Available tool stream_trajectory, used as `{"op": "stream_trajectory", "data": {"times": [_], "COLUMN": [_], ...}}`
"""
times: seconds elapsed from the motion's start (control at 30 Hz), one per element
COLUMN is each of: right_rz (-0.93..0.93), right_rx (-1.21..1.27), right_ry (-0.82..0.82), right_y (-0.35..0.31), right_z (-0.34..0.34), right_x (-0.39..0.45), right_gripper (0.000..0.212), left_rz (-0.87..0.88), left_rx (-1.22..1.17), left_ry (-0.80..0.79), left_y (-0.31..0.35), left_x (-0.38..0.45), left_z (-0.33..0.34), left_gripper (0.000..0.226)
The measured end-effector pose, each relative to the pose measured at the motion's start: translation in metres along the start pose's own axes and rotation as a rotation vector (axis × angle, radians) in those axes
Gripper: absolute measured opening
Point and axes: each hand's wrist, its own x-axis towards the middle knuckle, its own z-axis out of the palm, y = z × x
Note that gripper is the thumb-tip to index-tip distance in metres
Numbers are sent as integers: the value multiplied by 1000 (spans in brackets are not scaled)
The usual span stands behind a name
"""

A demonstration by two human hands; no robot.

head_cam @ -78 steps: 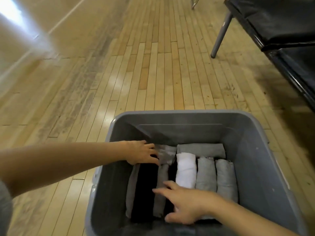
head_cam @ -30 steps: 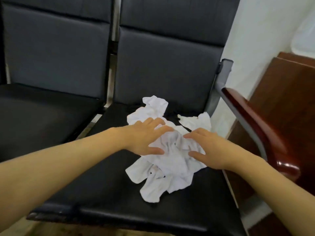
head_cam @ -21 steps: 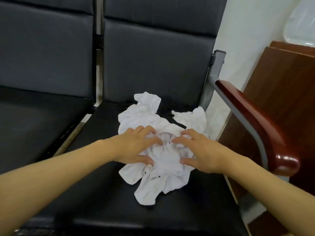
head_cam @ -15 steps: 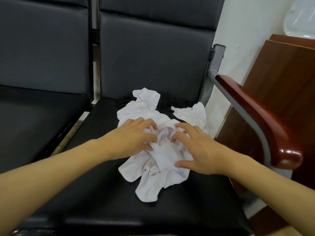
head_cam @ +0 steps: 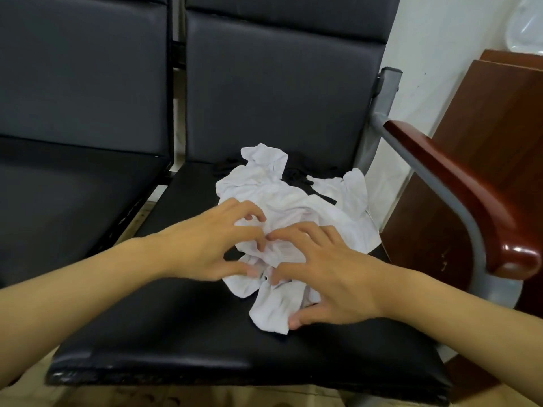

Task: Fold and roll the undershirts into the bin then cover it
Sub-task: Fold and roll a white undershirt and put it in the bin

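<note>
A crumpled white undershirt point(head_cam: 293, 201) lies in a heap on the black seat point(head_cam: 182, 333) of a chair. A dark garment point(head_cam: 296, 174) shows partly underneath it at the back. My left hand point(head_cam: 214, 245) grips the near left part of the white cloth with curled fingers. My right hand point(head_cam: 320, 268) grips the near right part, with its thumb under a hanging fold. The two hands' fingertips almost touch over the heap. The bin is out of view.
A second black seat point(head_cam: 73, 186) adjoins on the left. A red-brown wooden armrest point(head_cam: 458, 186) on a grey metal frame borders the seat on the right. Beyond it stands a brown wooden panel point(head_cam: 484, 118) against a white wall.
Earlier my hands were in the grey bin among rolled shirts. Since then the view has turned to the chair, and both hands have curled their fingers into the white undershirt, bunching it.
</note>
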Motion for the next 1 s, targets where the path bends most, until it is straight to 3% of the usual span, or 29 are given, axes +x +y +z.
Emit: {"op": "stream_trajectory", "data": {"times": [0.1, 0.2, 0.27, 0.33, 0.4, 0.53, 0.63, 0.8, 1.0], "right_rz": [-1, 11, 26, -8, -43, -41, 120, 384, 406], "right_rx": [-33, -80, -70, -75, -108, -52, 182, 532, 542], "right_ry": [-39, -13, 40, 118, 162, 248, 430, 733, 850], "right_y": [-7, -19, -25, -26, -23, -16, -5, 10, 20], "right_z": [4, 6, 8, 14, 19, 11, -13, -64, -130], "right_x": [2, 2, 3, 3, 1, 0, -1, -5, 0], "right_gripper": [77, 81, 65, 36, 24, 24, 18, 13, 8], "left_rz": [-6, -36, -46, -50, -34, 9, -67, -218, -229], "left_rx": [42, 11, 19, 49, 82, 151, 81, -62, -42], "left_ry": [-221, -263, -293, -310, -274, -142, -46, 112, 205], "left_y": [1, 0, -1, -1, -1, -4, -6, -1, 23], "left_x": [-7, -12, -13, -11, -11, -14, -10, 14, 29], "left_z": [6, 7, 5, 4, 6, 7, -10, -74, -152], "left_gripper": [58, 62, 64, 61, 49, 31, 37, 29, 33]}}
